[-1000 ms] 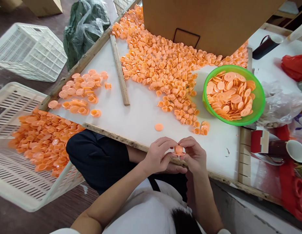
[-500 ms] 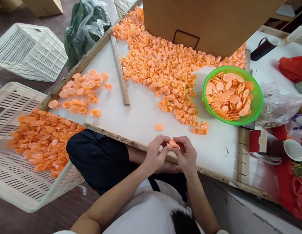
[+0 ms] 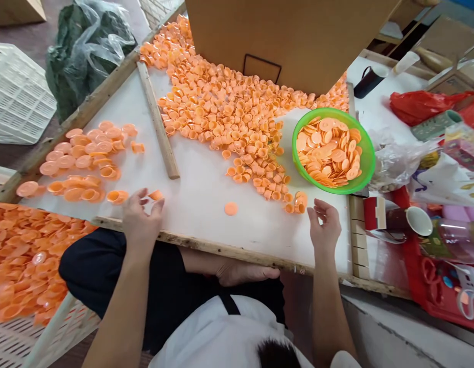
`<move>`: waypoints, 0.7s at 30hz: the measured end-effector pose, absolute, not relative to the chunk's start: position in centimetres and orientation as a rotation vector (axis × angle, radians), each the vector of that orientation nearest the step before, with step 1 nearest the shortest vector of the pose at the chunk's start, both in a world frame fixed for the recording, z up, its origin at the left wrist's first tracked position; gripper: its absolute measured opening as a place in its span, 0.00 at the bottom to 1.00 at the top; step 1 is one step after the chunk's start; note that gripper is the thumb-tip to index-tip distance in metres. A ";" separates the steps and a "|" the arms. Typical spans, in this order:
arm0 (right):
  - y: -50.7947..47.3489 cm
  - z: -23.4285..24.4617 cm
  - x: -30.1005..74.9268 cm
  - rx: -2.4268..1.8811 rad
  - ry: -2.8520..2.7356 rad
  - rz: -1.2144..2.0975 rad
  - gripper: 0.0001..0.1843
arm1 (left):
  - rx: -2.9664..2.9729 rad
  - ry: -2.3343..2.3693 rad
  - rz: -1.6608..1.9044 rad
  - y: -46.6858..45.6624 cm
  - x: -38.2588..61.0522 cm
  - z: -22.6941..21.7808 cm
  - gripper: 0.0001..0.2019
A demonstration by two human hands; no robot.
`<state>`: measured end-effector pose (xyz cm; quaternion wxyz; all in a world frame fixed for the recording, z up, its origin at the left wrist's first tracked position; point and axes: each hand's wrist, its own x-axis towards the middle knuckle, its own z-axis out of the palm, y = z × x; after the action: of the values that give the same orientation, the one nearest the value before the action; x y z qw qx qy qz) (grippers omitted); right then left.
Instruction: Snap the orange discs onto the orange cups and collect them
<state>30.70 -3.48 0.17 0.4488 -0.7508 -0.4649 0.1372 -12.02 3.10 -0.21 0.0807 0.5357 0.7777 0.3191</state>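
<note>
My left hand [image 3: 142,217] is over the left part of the white table, thumb and fingers apart. A small orange plastic cup-shaped piece [image 3: 156,195] is just off its fingertips, tilted; whether it touches the thumb is hard to see. To that hand's left lies a group of flanged orange pieces [image 3: 84,162]. My right hand [image 3: 325,225], fingers curled but apart and holding nothing visible, is just right of a few loose orange cups [image 3: 299,203] and below a green bowl [image 3: 371,159] full of flat orange discs. A single orange disc [image 3: 231,208] lies between my hands.
A big heap of orange cups [image 3: 229,102] spreads before a cardboard box [image 3: 290,41]. A wooden strip [image 3: 158,122] divides the table [image 3: 198,204], and wooden edging borders it. An orange-filled crate [image 3: 53,327] stands lower left; mugs [image 3: 419,221] and bags crowd the right.
My hands have parted from the middle, where both held an orange piece. The left moved left with a piece now at its fingertips; the right moved right toward the cups. The view shifted right.
</note>
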 end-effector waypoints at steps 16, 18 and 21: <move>0.2 -1.8 23.7 -1.713 -1.536 0.714 0.30 | 2.141 1.556 0.664 1.4 0.2 -1.2 0.16; 0.2 -1.2 24.3 -1.688 -1.529 0.722 0.26 | 2.140 1.540 0.650 1.7 0.1 -1.3 0.13; -0.4 -0.6 25.9 -1.750 -1.466 0.623 0.19 | 2.131 1.548 0.656 1.7 -0.4 -1.4 0.13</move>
<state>25.92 -0.42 -0.56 0.3779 -0.6847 -0.5735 0.2438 -0.45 1.75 -1.44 0.2118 0.7673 0.5573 0.2363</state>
